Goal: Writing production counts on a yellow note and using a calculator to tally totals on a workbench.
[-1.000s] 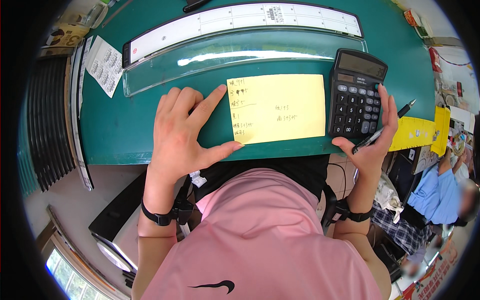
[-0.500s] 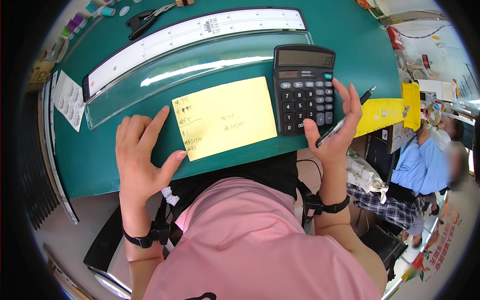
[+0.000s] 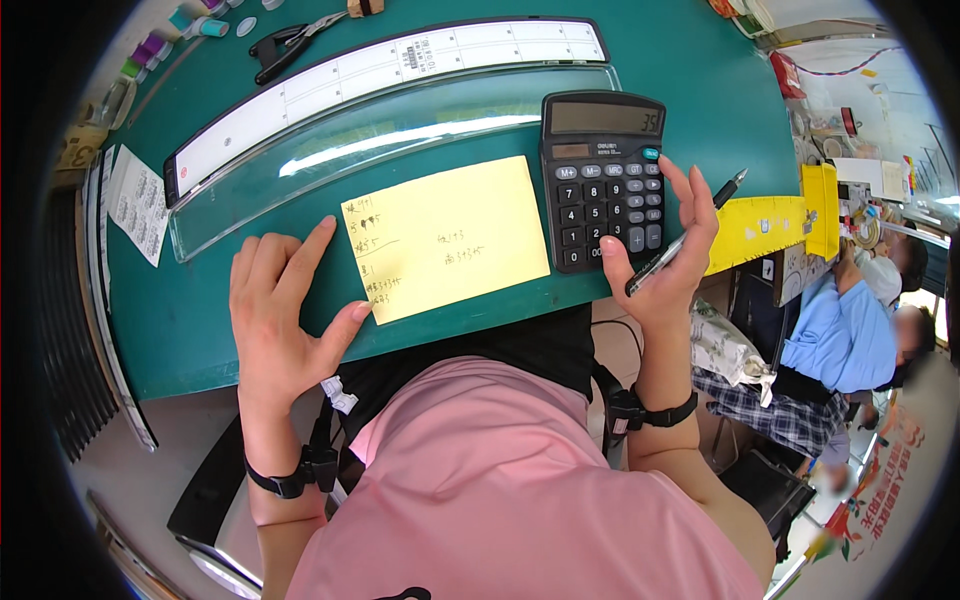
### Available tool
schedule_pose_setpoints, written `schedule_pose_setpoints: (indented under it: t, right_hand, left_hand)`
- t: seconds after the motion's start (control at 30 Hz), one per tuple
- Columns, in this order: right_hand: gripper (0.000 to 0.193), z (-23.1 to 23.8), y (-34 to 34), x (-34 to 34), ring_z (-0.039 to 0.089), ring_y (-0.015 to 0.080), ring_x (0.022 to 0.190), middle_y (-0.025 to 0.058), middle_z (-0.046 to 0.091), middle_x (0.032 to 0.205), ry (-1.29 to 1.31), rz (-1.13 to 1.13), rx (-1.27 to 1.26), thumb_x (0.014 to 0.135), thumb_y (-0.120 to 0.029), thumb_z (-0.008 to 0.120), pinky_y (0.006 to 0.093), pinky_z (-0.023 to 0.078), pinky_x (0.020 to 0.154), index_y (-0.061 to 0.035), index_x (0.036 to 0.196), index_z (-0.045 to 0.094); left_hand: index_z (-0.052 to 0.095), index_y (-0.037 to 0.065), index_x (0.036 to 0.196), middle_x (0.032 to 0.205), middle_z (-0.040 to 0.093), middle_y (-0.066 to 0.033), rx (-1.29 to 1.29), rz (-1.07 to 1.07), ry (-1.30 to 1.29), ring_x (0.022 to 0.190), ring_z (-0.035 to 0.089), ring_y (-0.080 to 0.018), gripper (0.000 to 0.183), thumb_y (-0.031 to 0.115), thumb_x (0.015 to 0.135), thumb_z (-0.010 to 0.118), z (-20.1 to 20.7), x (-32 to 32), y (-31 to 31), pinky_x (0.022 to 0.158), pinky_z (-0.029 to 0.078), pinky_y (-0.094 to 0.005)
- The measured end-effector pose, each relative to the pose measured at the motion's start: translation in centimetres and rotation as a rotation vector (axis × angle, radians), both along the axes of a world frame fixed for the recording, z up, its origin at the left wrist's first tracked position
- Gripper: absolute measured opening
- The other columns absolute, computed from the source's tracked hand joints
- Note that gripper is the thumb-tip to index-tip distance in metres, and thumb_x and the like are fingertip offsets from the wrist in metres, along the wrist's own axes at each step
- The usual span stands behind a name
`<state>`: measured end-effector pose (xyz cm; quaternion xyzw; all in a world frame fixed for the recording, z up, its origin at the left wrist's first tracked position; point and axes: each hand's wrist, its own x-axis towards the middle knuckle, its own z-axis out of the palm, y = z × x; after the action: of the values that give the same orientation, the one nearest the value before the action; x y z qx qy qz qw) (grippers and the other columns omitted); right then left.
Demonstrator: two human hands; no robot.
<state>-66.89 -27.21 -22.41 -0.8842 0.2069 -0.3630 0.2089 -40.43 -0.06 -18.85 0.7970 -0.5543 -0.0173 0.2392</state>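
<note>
A yellow sheet of paper [image 3: 465,215] with handwritten notes lies on the green table. On its left is my left hand [image 3: 285,310], fingers spread, its thumb tip at the sheet's lower left corner. To the right of the sheet, a black calculator [image 3: 600,180] lies with its display at the far end. My right hand [image 3: 665,270] is at the calculator's right side, the thumb over its lower keys and the index fingertip by its upper right edge. A black-and-clear pen [image 3: 655,268] is held across the fingers of this hand, its tip pointing up and right.
Beyond the paper lie a long black-edged white strip [image 3: 350,75] and a clear panel [image 3: 400,135]. Black-handled pliers [image 3: 285,48] rest at the far left, a printed slip [image 3: 138,205] at the left edge. A yellow ruler-like piece [image 3: 755,232] sits right. People in blue [image 3: 845,325] are further right.
The scene has shifted very slightly left in the picture. Both hands keep their poses beside the paper and the calculator, and the pen is still in the right hand.
</note>
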Motion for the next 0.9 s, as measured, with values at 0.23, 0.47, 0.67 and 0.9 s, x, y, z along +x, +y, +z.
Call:
schedule_pose_setpoints:
  t: [0.23,0.47,0.67,0.9]
  right_hand:
    - [0.103,0.08,0.06,0.08,0.063,0.0400,0.129,0.0336,0.057,0.143,0.005,0.004,0.002,0.074,-0.015,0.089,0.0449,0.049,0.113,0.0111,0.155,0.032]
    - [0.103,0.27,0.05,0.18,0.062,0.0397,0.130,0.0330,0.057,0.144,0.010,0.008,0.010,0.073,-0.014,0.089,0.0449,0.049,0.113,0.0105,0.155,0.031]
    - [0.104,0.09,-0.01,0.07,0.062,0.0392,0.131,0.0320,0.056,0.145,0.005,0.015,0.031,0.073,-0.015,0.090,0.0451,0.049,0.113,0.0097,0.156,0.031]
    - [0.105,0.04,0.01,0.04,0.062,0.0391,0.131,0.0318,0.057,0.145,0.004,0.017,0.029,0.073,-0.017,0.091,0.0451,0.049,0.114,0.0097,0.156,0.032]
  left_hand:
    - [0.071,-0.001,0.129,0.096,0.056,-0.0118,-0.012,-0.004,-0.002,0.088,0.052,-0.0309,0.069,0.041,0.077,0.085,-0.08,0.05,0.07,0.079,0.045,-0.0422]
    - [0.072,0.000,0.129,0.096,0.056,-0.0120,-0.018,-0.001,0.006,0.088,0.052,-0.0309,0.067,0.038,0.076,0.085,-0.12,0.07,0.03,0.079,0.045,-0.0421]
    - [0.072,0.000,0.129,0.096,0.056,-0.0121,-0.016,0.005,0.011,0.087,0.052,-0.0312,0.067,0.037,0.075,0.085,-0.09,0.02,0.03,0.079,0.045,-0.0421]
    - [0.071,0.000,0.130,0.096,0.055,-0.0119,-0.020,0.003,0.009,0.088,0.052,-0.0312,0.068,0.037,0.075,0.086,-0.10,0.01,0.06,0.079,0.045,-0.0424]
